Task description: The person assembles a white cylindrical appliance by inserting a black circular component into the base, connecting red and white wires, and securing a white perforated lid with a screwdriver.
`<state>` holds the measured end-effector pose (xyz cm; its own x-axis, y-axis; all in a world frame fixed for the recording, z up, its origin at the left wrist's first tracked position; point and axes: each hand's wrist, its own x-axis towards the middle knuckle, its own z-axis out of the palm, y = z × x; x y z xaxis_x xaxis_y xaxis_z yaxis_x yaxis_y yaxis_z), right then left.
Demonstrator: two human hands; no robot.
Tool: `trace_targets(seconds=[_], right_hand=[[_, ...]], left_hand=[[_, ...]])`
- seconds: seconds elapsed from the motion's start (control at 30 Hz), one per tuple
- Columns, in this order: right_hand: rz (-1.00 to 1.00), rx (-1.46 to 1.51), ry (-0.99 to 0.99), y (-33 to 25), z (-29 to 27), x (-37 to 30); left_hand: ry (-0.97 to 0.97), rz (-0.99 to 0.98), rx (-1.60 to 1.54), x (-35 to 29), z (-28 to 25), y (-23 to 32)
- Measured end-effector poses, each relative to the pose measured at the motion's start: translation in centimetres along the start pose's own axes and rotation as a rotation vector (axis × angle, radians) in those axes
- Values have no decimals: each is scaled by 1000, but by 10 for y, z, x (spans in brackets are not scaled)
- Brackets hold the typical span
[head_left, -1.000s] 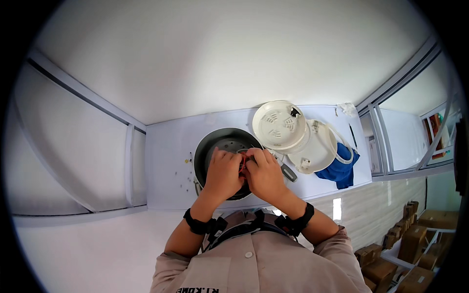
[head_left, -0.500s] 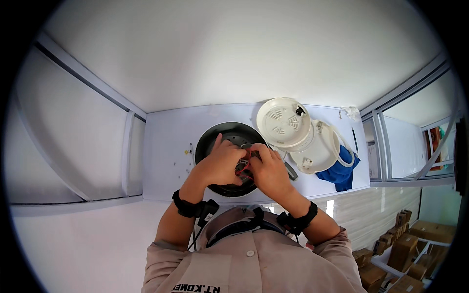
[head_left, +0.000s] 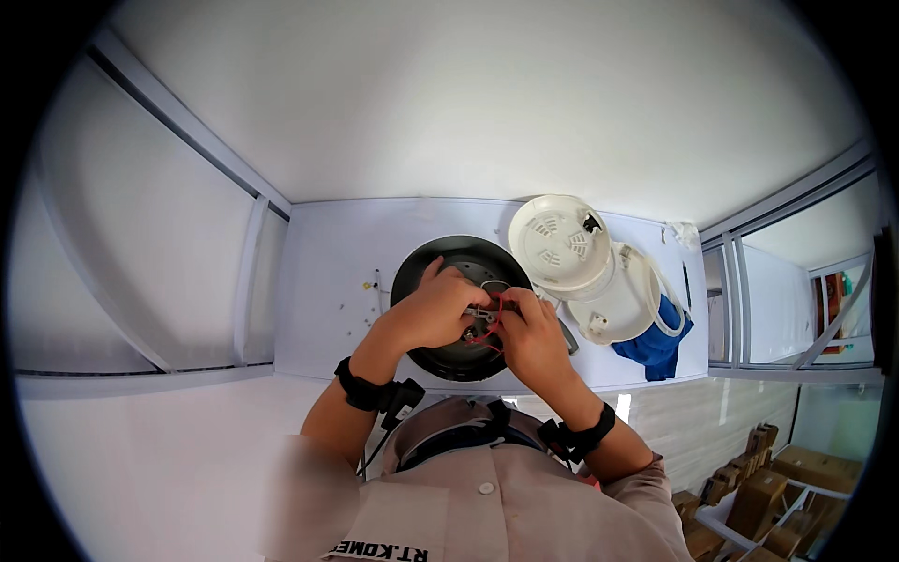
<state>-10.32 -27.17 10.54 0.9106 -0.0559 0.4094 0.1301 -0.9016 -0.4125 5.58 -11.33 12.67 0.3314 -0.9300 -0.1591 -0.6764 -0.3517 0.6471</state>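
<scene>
A dark, round pan (head_left: 461, 258) lies hollow side up on the white table (head_left: 323, 239), small holes visible in its base. Over its hollow, the left hand (head_left: 434, 314) grips one end of a small silvery metal part (head_left: 484, 315), while thin red wires (head_left: 485, 344) loop loosely beside it, reaching the fingertips of the right hand (head_left: 536, 339), whose hold is partly hidden.

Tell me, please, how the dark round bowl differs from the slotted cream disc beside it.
The bowl is dark grey; the disc is cream. The bowl looks wider than the disc. Red wires show over the bowl, while the disc carries a small black fitting near its edge. Both are round.
</scene>
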Motion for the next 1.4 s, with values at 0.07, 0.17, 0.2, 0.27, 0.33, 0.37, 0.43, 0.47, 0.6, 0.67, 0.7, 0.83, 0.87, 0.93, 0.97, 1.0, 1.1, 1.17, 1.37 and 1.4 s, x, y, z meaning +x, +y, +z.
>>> trace_targets(seconds=[0.07, 0.17, 0.2, 0.27, 0.33, 0.37, 0.43, 0.47, 0.6, 0.67, 0.7, 0.83, 0.87, 0.93, 0.97, 1.0, 1.1, 1.17, 1.37, 1.4], right_hand=[[-8, 2, 13, -1, 1, 0], [-3, -7, 21, -3, 0, 1], [2, -11, 7, -3, 0, 1], [5, -17, -6, -3, 0, 1], [7, -26, -5, -4, 0, 1], [8, -29, -4, -5, 0, 1], [9, -34, 1, -5, 0, 0], [6, -37, 0, -5, 0, 0], [4, -36, 2, -5, 0, 0], [-6, -38, -6, -4, 0, 1], [-18, -41, -13, -4, -1, 2], [-110, -82, -78, 0, -7, 7], [-123, -105, -94, 0, -10, 9], [-150, -149, -125, -1, -15, 13], [-156, -155, -113, 0, -14, 13], [-162, -162, -100, 1, -12, 13], [-177, -169, -74, -2, -16, 18], [-206, -173, -76, -2, -18, 22], [-292, -178, -120, 7, -18, 29], [-294, -182, -118, 8, -19, 30]], left_hand=[[26, 25, 31, 0, 1, -1], [68, 61, 67, 0, 2, 2], [83, 73, 62, 0, 3, 0], [105, 90, 61, 1, 5, -2], [118, 104, 69, 1, 7, -4], [98, 82, 63, 1, 7, -3], [58, 40, 53, 0, 5, 1], [50, 35, 47, 0, 4, 2], [15, 19, -5, -2, 1, 2], [10, 22, -35, -2, 1, -1], [15, 27, -44, -2, 3, -5], [-6, 34, -41, -1, 2, -8], [49, 44, -51, -2, 5, -9], [158, 62, -72, -6, 11, -13], [179, 88, -76, -6, 12, -16], [200, 113, -79, -6, 12, -16], [206, 123, -186, -5, 9, -15], [212, 117, -240, -5, 6, -14], [242, 127, -285, -8, 6, -12], [254, 140, -306, -8, 7, -12]])
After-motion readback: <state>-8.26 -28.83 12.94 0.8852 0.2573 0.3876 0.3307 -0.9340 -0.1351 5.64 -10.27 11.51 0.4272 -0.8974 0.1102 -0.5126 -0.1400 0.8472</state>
